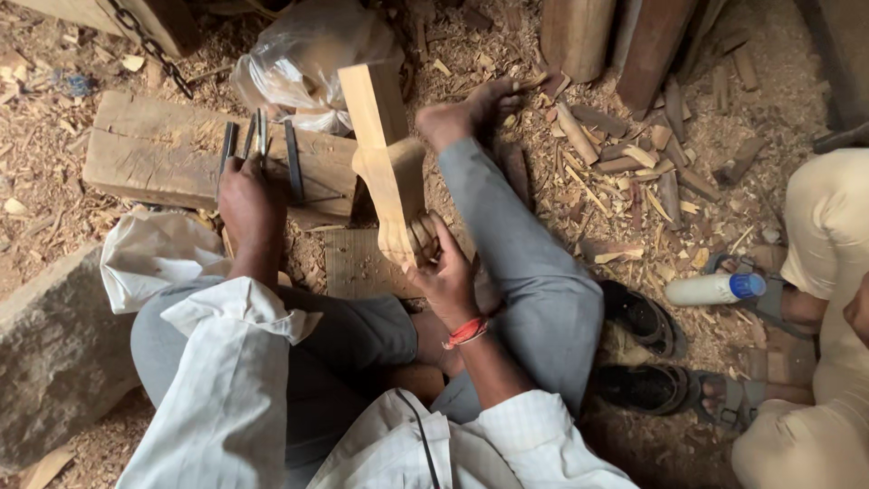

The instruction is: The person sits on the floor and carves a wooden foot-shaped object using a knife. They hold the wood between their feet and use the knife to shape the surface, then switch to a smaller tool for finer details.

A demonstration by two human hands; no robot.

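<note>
My right hand (442,272) grips the lower end of a pale carved wooden piece (385,149) that stands tilted against my outstretched right leg. My left hand (249,199) rests on a rough wooden block (145,149), its fingers among several dark metal chisels (291,158) lying there. Whether it grips one of them I cannot tell. My bare right foot (471,109) lies in wood shavings beyond the carved piece.
A crumpled plastic bag (303,63) lies behind the block. Wood offcuts (625,154) and shavings cover the ground. Another person sits at the right in sandals (724,398), with a white bottle (711,290) beside them. A grey stone slab (54,353) lies at the left.
</note>
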